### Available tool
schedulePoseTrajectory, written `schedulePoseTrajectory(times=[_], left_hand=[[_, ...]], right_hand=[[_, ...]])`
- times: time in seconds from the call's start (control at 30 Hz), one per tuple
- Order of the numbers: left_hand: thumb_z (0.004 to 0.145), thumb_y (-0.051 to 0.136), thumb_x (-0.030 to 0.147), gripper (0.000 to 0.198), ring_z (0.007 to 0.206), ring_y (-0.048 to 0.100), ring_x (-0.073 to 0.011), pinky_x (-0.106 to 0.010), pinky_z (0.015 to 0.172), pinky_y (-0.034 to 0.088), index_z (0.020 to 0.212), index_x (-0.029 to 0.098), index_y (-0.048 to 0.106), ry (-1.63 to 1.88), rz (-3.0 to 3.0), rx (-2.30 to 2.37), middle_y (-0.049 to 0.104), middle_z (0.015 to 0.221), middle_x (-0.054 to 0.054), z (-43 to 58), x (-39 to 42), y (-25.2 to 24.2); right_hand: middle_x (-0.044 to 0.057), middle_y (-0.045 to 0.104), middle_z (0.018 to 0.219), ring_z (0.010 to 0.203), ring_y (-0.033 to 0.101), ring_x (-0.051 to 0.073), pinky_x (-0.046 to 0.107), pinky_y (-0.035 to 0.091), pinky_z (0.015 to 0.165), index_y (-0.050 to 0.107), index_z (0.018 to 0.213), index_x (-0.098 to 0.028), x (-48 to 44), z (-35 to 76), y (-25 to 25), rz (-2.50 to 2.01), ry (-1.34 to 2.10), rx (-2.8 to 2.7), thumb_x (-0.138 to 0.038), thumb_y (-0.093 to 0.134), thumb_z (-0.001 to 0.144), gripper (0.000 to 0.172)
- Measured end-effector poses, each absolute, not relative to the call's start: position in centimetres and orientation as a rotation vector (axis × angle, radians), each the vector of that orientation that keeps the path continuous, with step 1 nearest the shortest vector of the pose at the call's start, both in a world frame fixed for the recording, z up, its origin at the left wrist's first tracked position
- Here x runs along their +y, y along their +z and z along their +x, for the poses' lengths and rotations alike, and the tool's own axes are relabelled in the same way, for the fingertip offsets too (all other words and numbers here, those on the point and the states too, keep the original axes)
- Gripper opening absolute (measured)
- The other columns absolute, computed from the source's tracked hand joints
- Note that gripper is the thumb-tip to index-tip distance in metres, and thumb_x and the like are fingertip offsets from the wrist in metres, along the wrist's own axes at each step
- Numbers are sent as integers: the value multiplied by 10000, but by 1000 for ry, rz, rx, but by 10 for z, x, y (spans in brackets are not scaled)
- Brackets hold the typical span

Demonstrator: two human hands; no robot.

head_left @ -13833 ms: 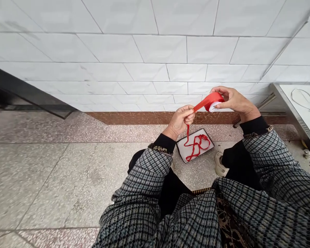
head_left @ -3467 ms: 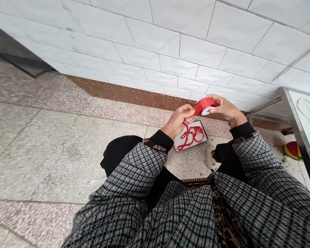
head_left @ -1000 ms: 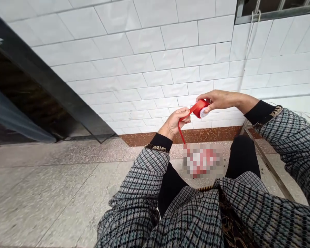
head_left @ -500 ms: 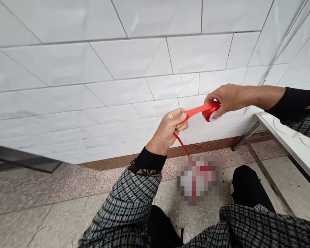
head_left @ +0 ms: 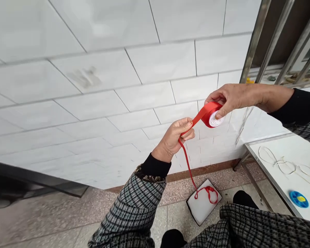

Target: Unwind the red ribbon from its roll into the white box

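My left hand point(head_left: 179, 136) is closed in a pinch on a red ribbon point(head_left: 199, 116). That flat ribbon runs up to a ribbon spool point(head_left: 214, 116), whose white end faces me. Fingers and thumb of my right hand point(head_left: 226, 100) grip the spool by its ends. Below my left hand the ribbon hangs as a narrow twisted strand and reaches down to a white, dark-edged box or tray point(head_left: 203, 206) on the floor. Loops of the red ribbon lie on its white surface.
At the right stands a white-topped table point(head_left: 271, 144) with a metal edge. A pale cord point(head_left: 286, 165) and a blue round object with a yellow centre point(head_left: 299, 199) lie on it. A white tiled wall point(head_left: 150, 93) rises ahead, with metal bars point(head_left: 276, 41) at upper right.
The view has swung right, bringing in the bars and more of the table. The spool has turned so its white end shows more. Both hands keep their grip.
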State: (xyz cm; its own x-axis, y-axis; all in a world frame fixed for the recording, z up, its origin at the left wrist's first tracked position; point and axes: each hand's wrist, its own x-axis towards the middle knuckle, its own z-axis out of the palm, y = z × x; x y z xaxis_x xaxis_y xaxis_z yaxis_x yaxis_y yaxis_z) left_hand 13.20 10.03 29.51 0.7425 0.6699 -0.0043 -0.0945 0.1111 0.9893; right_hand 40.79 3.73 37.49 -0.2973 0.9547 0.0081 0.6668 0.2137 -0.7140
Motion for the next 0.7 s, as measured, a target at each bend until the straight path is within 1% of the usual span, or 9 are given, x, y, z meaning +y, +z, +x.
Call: schedulePoseTrajectory(times=[0.1, 0.17, 0.23, 0.33, 0.43, 0.5, 0.57, 0.63, 0.7], left_hand=[[964, 889, 399, 454, 468, 278, -57, -238, 601, 373, 732, 205, 550, 651, 1335, 569, 235, 522, 125, 148, 101, 350], [1016, 834, 347, 422, 463, 283, -61, -235, 602, 400, 732, 201, 559, 685, 1310, 596, 223, 522, 121, 160, 103, 385], [1048, 793, 317, 408, 462, 294, -66, -235, 608, 425, 731, 201, 563, 740, 1284, 601, 228, 515, 115, 173, 106, 416], [1068, 766, 310, 414, 468, 341, -79, -238, 610, 446, 730, 213, 547, 853, 1246, 585, 241, 507, 104, 192, 112, 452], [1084, 748, 360, 372, 471, 392, -97, -250, 606, 472, 778, 226, 586, 915, 1210, 588, 254, 506, 99, 205, 117, 476], [1093, 728, 391, 327, 465, 400, -105, -257, 594, 484, 826, 232, 627, 938, 1182, 591, 247, 506, 101, 210, 120, 485], [1097, 716, 401, 292, 463, 403, -106, -256, 587, 491, 867, 232, 656, 949, 1151, 591, 238, 513, 103, 211, 122, 490], [1106, 700, 372, 275, 467, 405, -101, -251, 598, 504, 878, 226, 654, 936, 1120, 592, 236, 529, 104, 211, 122, 494], [1125, 663, 327, 291, 474, 403, -91, -244, 618, 519, 859, 217, 620, 900, 1091, 595, 240, 554, 101, 212, 120, 499]], right_hand=[[40, 769, 875, 820, 692, 237, 364, 561, 708, 844, 966, -239, 39, 417, 426, -1330, 902, -1943, -568, 1044, 744, 444], [34, 763, 869, 792, 661, 212, 339, 536, 679, 851, 996, -235, 49, 425, 454, -1225, 920, -1905, -518, 1058, 747, 431], [29, 742, 852, 760, 618, 184, 318, 497, 648, 847, 1028, -219, 62, 433, 478, -1159, 943, -1855, -452, 1065, 760, 416], [11, 712, 810, 720, 583, 155, 296, 457, 610, 825, 1011, -196, 80, 443, 504, -1059, 1042, -1755, -375, 1073, 777, 386], [-13, 747, 833, 738, 617, 133, 269, 466, 626, 828, 1057, -187, 84, 444, 521, -962, 1112, -1669, -291, 1048, 831, 332], [-28, 799, 918, 791, 659, 100, 233, 480, 679, 834, 1182, -179, 81, 441, 530, -927, 1113, -1609, -186, 958, 939, 273], [-40, 828, 994, 814, 676, 56, 201, 474, 714, 806, 1316, -165, 78, 439, 538, -926, 1106, -1566, -82, 825, 1046, 283], [-47, 820, 949, 754, 659, 35, 189, 455, 679, 773, 1363, -138, 80, 439, 547, -919, 1106, -1574, -34, 718, 1111, 278], [-58, 775, 835, 666, 612, 34, 182, 435, 617, 758, 1331, -110, 86, 441, 555, -838, 1136, -1643, -32, 670, 1142, 223]])
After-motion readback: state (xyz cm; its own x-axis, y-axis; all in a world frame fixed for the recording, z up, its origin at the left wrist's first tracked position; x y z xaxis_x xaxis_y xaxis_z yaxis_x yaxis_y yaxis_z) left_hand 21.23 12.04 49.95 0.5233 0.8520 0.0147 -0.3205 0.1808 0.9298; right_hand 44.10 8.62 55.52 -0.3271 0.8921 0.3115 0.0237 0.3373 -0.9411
